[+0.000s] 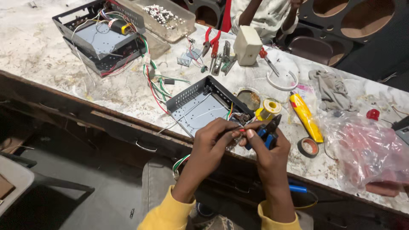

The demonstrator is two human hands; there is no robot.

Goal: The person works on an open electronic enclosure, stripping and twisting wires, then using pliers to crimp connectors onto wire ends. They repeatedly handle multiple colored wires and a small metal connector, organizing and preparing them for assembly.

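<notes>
Wire (232, 129), thin, limp and light, pinched in left hand (211, 138) fingertips; best gripped near its end. Right hand (266, 142) closed around blue-handled pliers (266, 132), just below the open metal chassis (204, 106).

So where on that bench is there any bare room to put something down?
The widest bare stretch of the bench lies at the far left, beside the stacked metal chassis. A smaller patch lies between the open grey chassis and the near edge. It is crowded around the solder spool, yellow tube, tape roll and plastic bag.
</notes>
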